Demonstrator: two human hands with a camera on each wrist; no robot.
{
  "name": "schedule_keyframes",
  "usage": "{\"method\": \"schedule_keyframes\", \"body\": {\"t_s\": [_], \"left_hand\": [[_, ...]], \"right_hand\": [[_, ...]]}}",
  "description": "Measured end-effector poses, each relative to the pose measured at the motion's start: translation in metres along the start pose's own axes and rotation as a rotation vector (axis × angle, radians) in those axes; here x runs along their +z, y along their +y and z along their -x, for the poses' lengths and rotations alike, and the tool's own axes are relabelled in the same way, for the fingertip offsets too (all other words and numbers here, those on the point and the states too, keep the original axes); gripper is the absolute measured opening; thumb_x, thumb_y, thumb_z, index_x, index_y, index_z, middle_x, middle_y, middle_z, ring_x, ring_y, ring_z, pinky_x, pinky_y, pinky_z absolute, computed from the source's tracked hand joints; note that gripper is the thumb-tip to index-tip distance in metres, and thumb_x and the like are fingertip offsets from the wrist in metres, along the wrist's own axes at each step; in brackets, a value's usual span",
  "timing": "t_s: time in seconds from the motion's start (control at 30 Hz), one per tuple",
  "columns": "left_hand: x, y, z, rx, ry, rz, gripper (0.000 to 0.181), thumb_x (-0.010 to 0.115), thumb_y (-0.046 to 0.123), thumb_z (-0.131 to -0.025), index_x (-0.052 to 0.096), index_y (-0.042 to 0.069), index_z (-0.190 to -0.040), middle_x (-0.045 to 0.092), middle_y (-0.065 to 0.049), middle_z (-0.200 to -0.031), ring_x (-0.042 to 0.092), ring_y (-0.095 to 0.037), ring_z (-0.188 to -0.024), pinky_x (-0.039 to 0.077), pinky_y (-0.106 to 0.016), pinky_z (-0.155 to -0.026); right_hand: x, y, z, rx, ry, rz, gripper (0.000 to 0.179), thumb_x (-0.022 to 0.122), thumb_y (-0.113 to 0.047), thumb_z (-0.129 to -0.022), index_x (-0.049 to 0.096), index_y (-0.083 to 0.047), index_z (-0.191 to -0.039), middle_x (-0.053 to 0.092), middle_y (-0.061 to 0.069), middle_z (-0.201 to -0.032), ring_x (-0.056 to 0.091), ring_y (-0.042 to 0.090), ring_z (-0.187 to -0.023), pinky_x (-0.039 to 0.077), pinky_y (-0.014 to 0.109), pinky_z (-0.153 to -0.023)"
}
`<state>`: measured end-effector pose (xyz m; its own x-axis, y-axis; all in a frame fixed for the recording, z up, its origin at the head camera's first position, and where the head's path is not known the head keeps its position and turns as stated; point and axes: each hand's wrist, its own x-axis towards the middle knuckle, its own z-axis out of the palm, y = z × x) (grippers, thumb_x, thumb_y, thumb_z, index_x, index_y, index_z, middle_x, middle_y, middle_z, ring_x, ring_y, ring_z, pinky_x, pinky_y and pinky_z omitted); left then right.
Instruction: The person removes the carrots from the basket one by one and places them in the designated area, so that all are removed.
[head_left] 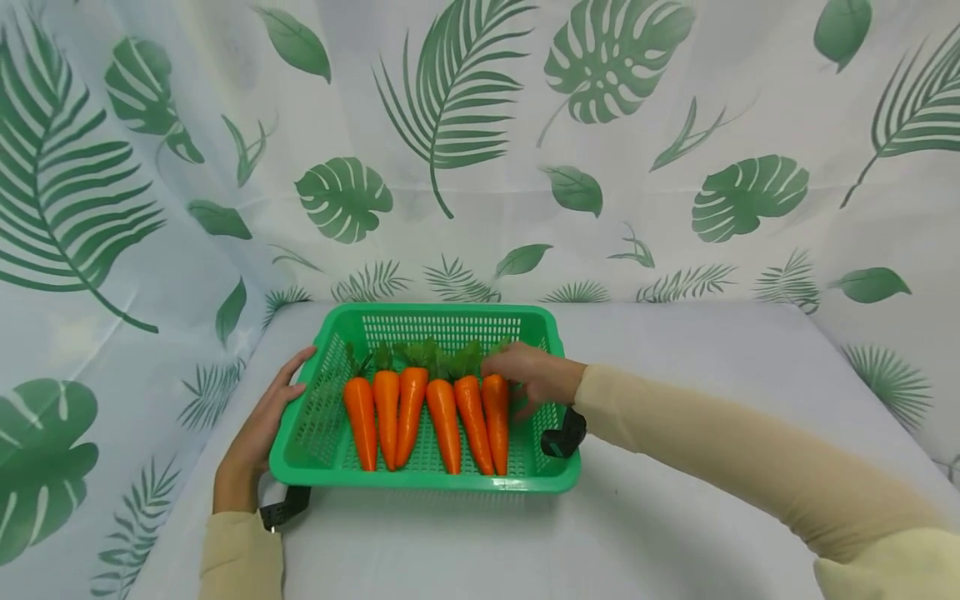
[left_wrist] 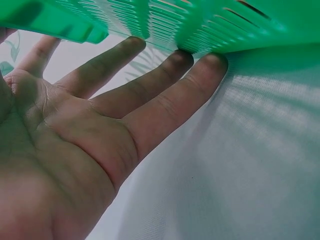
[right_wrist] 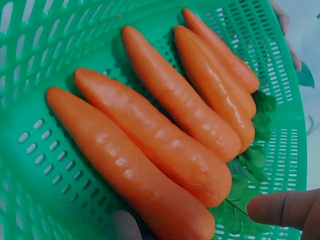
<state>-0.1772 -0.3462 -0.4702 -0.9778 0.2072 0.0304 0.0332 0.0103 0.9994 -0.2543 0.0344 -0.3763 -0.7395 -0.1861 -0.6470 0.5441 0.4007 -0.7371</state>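
Observation:
Several orange carrots [head_left: 444, 425] with green leafy tops [head_left: 431, 354] lie side by side in a green plastic basket [head_left: 427, 479]. Over the head of the rightmost carrot [head_left: 496, 425] is my right hand [head_left: 528, 371]. In the right wrist view its thumb [right_wrist: 126, 226] is beside that carrot, and a finger [right_wrist: 285, 209] extends over the leaves with a gap to the carrot's end. My left hand [head_left: 262, 421] rests against the basket's left side. In the left wrist view its fingers [left_wrist: 170, 107] are straight and spread, their tips at the slotted wall.
The basket stands on a table with a white cloth [head_left: 712, 350]. Behind and beside it hang white curtains [head_left: 487, 225] printed with green leaves. Each wrist wears a black camera mount, such as the right one [head_left: 564, 433] just over the basket's right rim.

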Motion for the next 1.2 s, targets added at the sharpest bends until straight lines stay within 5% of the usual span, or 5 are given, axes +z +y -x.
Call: {"method": "schedule_keyframes", "body": {"t_s": [0.3, 0.6, 0.83, 1.2], "left_hand": [[0.004, -0.001, 0.004, -0.012, 0.004, -0.005, 0.056, 0.035, 0.031, -0.119, 0.022, 0.027, -0.173, 0.032, -0.012, -0.157, 0.064, -0.017, -0.107, 0.059, -0.034, -0.085], [0.007, -0.002, 0.0, -0.001, -0.008, -0.011, 0.056, 0.035, 0.03, -0.119, 0.021, 0.025, -0.174, 0.03, -0.011, -0.159, 0.064, -0.016, -0.109, 0.058, -0.034, -0.087], [0.007, 0.002, -0.003, -0.008, 0.005, -0.003, 0.056, 0.034, 0.029, -0.119, 0.022, 0.025, -0.173, 0.034, -0.017, -0.155, 0.065, -0.018, -0.103, 0.06, -0.036, -0.082], [0.004, 0.002, 0.003, -0.02, 0.027, -0.05, 0.056, 0.034, 0.031, -0.119, 0.022, 0.027, -0.173, 0.022, -0.014, -0.166, 0.06, -0.016, -0.112, 0.056, -0.033, -0.087]], "right_hand": [[0.01, 0.012, -0.008, -0.017, 0.045, -0.005, 0.053, 0.063, -0.004, -0.099, 0.043, 0.001, -0.148, 0.043, 0.027, -0.154, 0.044, 0.057, -0.138, 0.045, 0.076, -0.101], [0.016, 0.02, -0.011, -0.091, 0.082, 0.025, 0.045, 0.063, 0.002, -0.098, 0.054, 0.006, -0.142, 0.052, 0.027, -0.139, 0.051, 0.048, -0.134, 0.046, 0.075, -0.1], [0.014, 0.018, -0.013, -0.112, 0.11, 0.033, 0.047, 0.063, 0.003, -0.097, 0.055, 0.007, -0.144, 0.05, 0.028, -0.142, 0.053, 0.046, -0.132, 0.049, 0.071, -0.1], [0.014, 0.011, -0.007, -0.164, 0.111, 0.044, 0.026, 0.064, 0.002, -0.098, 0.065, 0.008, -0.124, 0.059, 0.023, -0.125, 0.062, 0.043, -0.117, 0.056, 0.065, -0.092]]}}
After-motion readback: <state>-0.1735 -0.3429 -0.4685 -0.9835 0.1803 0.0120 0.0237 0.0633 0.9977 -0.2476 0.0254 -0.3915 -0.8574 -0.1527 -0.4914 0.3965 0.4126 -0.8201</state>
